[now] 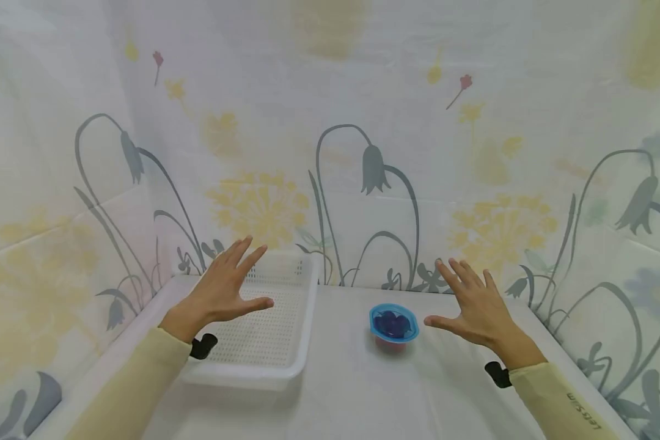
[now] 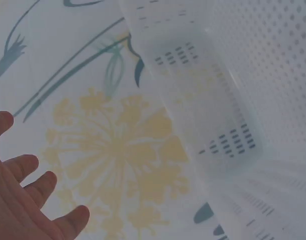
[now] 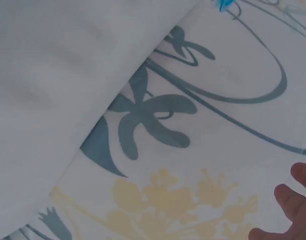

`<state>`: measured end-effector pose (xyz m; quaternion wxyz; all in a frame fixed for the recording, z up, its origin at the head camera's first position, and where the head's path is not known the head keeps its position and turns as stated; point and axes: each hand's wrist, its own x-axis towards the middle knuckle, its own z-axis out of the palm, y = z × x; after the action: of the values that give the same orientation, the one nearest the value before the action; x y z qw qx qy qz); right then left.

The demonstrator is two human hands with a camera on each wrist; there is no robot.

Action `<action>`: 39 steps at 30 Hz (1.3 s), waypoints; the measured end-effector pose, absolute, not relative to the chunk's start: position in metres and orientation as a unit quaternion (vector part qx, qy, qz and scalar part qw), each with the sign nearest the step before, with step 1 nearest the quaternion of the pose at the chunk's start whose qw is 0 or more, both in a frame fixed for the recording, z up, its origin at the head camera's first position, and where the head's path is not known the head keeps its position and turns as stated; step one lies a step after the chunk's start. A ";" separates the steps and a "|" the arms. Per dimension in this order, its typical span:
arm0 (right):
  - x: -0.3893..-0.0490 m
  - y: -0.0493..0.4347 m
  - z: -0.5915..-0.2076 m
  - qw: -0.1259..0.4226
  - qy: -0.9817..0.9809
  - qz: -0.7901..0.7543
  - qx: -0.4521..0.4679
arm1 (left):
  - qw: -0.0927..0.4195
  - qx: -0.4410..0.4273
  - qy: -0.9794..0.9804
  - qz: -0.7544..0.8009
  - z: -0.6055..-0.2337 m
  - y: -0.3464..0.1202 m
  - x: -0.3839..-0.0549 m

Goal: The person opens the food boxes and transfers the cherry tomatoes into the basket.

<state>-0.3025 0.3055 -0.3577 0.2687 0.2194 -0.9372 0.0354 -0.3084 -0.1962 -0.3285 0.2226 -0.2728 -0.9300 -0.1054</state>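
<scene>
My left hand (image 1: 222, 287) hovers over a white perforated plastic basket (image 1: 306, 318), fingers spread and holding nothing. In the left wrist view the same hand (image 2: 35, 195) shows at the lower left, apart from the basket (image 2: 233, 90). My right hand (image 1: 473, 305), also with spread fingers, is raised to the right of a small bowl-shaped container (image 1: 390, 345) without touching it. That container has a blue rim and clear-looking top, with several dark purple round things (image 1: 392, 324) inside. Only fingertips of the right hand (image 3: 290, 205) appear in the right wrist view.
A white-covered table (image 1: 352, 391) lies beneath everything. Behind and at both sides hangs a white curtain (image 1: 330, 201) printed with grey and yellow flowers. Black wrist straps (image 1: 203, 346) show at both sleeve ends.
</scene>
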 end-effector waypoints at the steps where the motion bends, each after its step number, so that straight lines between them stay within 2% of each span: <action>1: -0.302 0.304 -0.357 0.266 -0.937 0.043 0.222 | 0.229 -0.278 -0.926 -0.117 -0.327 -0.194 -0.307; 16: -0.290 0.283 -0.359 0.266 -0.929 0.107 0.234 | 0.266 -0.357 -0.881 -0.159 -0.321 -0.147 -0.282; 21: -0.286 0.278 -0.364 0.254 -0.931 0.130 0.225 | 0.230 -0.361 -0.878 -0.213 -0.325 -0.126 -0.277; 26: -0.286 0.275 -0.370 0.265 -0.925 0.141 0.232 | 0.188 -0.358 -0.874 -0.270 -0.328 -0.108 -0.269; 39: -0.286 0.262 -0.379 0.274 -0.917 0.170 0.234 | 0.167 -0.384 -0.858 -0.298 -0.337 -0.069 -0.243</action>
<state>-0.2862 0.2623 -0.3788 0.2737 0.2343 -0.9173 0.1697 -0.2427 -0.0687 -0.3369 0.1671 -0.3843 -0.8577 -0.2978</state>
